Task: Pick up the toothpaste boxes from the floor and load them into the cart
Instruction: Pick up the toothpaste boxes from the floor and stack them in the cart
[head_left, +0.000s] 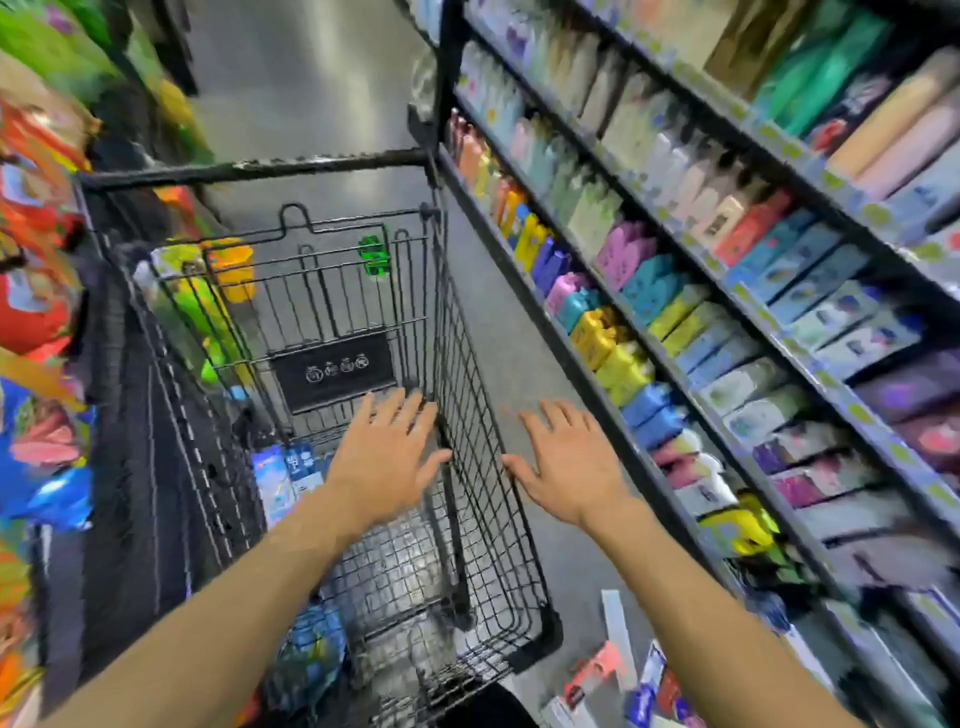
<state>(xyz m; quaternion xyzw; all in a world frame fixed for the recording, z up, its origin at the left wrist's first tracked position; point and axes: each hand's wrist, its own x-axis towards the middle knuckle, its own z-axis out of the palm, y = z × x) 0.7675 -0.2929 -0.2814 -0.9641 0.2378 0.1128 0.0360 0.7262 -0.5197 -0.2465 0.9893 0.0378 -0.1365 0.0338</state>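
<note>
Toothpaste boxes (618, 675): floor, below right hand (566, 467)
Hands: both spread, empty
Left hand (389, 457): over cart (467, 364), likely just released

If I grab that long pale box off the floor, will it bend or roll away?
The long pale box looks like thin cardboard, so it is probably stiff and light. Its flat sides suggest it would slide, not roll. Squeezing it hard might dent it.
</note>
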